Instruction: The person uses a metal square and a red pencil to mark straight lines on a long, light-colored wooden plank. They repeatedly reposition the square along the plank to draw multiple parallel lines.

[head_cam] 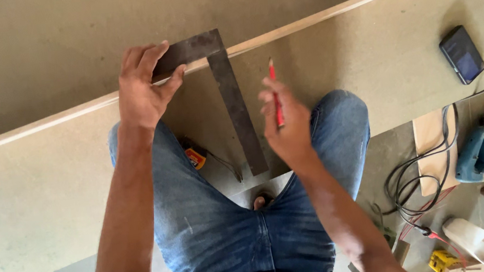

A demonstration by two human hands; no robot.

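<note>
Two hands working. My left hand clamps steel square stock against board edge; right hand fingers pinch red pencil beside blade. I'd keep stock flush, pencil tight to blade.

We see a dark metal square lying flat on the tan board, one arm along its edge, and a red pencil held upright.
</note>
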